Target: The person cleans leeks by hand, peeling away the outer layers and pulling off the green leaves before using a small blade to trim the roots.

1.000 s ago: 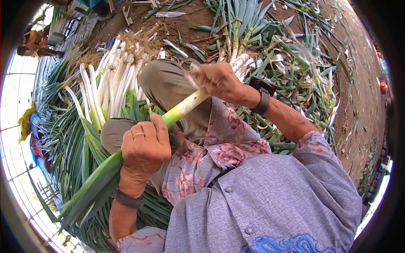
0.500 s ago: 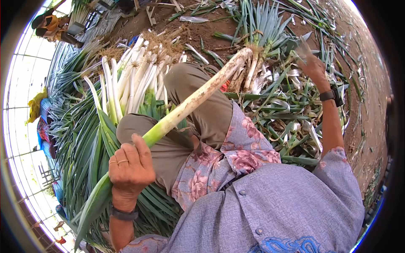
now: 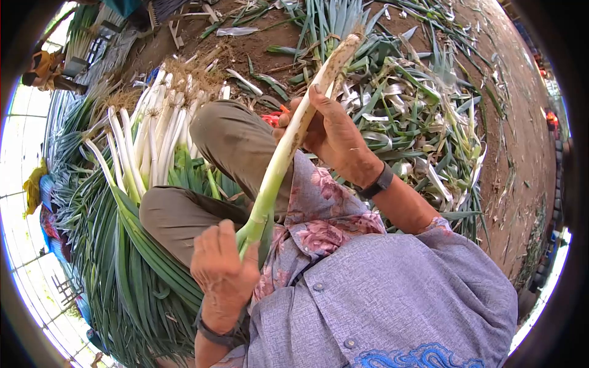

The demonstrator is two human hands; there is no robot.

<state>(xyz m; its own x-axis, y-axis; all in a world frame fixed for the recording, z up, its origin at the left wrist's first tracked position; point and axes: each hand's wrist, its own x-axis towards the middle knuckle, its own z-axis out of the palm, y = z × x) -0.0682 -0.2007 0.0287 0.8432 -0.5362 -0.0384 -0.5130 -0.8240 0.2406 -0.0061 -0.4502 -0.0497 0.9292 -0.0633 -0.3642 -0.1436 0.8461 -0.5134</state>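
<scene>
One long leek point(image 3: 276, 175), its pale shaft streaked with soil, lies slantwise across my lap with the root end pointing away. My right hand point(image 3: 334, 135) is closed around the upper shaft, thumb on top and fingers curled underneath. Lower down, my left hand point(image 3: 224, 267) holds the green part between thumb and fingers; it is slightly blurred, and the leaf end is partly hidden. To the left, a pile of cleaned leeks point(image 3: 161, 129) shows white shafts and hairy roots. Beyond the leek I hold is a tied bundle of leeks point(image 3: 334, 24).
Peeled leaf scraps point(image 3: 423, 122) heap on the right over bare soil point(image 3: 509, 122). A red object point(image 3: 272, 118) lies beyond my knee. Long green leaves point(image 3: 123, 276) spread on the left. Another person point(image 3: 52, 70) is at the far upper left.
My right hand has come in from the far right and taken hold of the leek's shaft. My left hand has moved right, and the leek now stands steeper in view.
</scene>
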